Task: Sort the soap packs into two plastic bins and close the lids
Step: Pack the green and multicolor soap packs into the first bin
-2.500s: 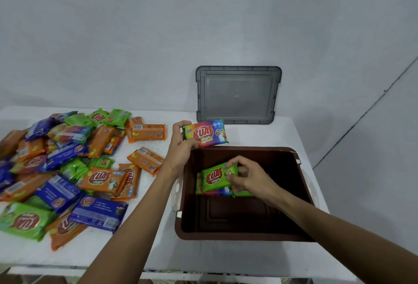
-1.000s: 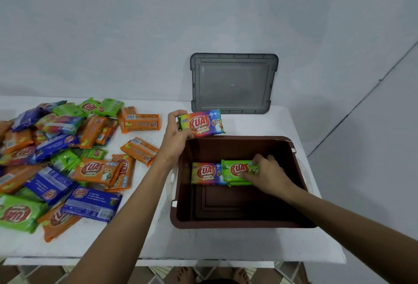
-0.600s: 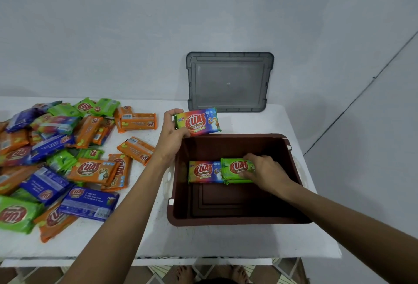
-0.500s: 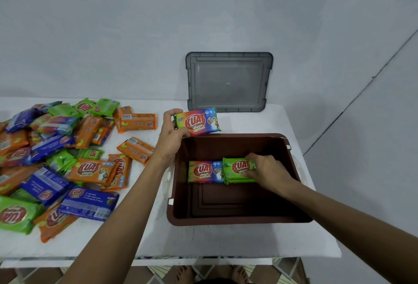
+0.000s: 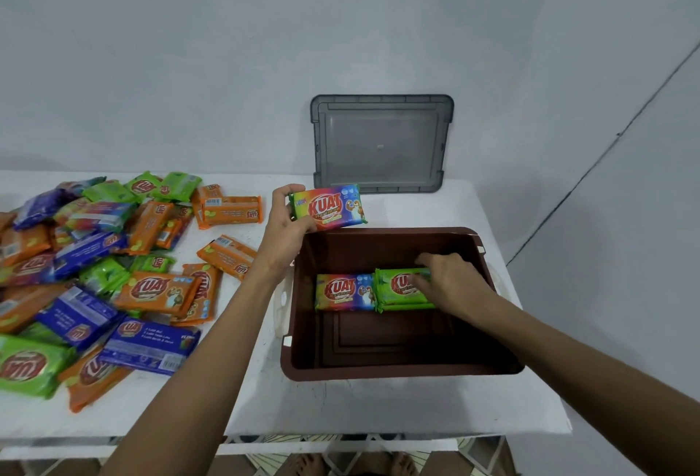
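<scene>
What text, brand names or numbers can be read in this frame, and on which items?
"KUAT": rainbow pack held in the left hand.
"KUAT": rainbow pack lying in the brown bin.
"KUA", rest covered: green pack under the right hand.
"KUAT": orange pack in the pile on the table.
Smaller lines on the packs, the blue pack print and the barcode digits: too small or blurred to read.

soap pile (image 5: 94, 278): cut by left edge | green pack (image 5: 397, 288): right end under right hand (image 5: 450, 282)
</scene>
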Available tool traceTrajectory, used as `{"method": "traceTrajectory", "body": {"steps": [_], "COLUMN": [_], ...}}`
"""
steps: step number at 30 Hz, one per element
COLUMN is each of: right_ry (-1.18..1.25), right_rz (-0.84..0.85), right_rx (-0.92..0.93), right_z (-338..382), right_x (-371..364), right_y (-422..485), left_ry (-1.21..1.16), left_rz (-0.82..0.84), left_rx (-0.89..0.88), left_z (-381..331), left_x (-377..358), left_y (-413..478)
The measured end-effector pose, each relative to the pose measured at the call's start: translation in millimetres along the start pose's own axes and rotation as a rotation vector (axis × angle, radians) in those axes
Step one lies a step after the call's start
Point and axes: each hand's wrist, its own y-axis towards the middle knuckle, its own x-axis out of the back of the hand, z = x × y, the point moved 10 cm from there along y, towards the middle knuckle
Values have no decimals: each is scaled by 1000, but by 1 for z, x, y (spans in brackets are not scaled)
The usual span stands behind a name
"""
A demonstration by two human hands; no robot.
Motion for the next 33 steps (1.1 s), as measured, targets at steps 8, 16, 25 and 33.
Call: {"method": "traceTrajectory", "body": {"steps": [8,16,25,33], "right_ry": [613,1273,1269,1133], "right_rz": [-269,-18,35,215], "right_rx": [248,252,198,101], "right_z": [49,78,61,60], "right_x": [77,65,42,-18], "right_y": [11,19,3,-5], "left_ry": [10,-67,285,666], "left_rz": [42,222,139,30], "left_rx": [-99,-64,-281,-446], "left_z": [-31,-33,-35,-13], "left_x": [-2,-18,0,6], "left_y": [-8,-17,-18,-19]}}
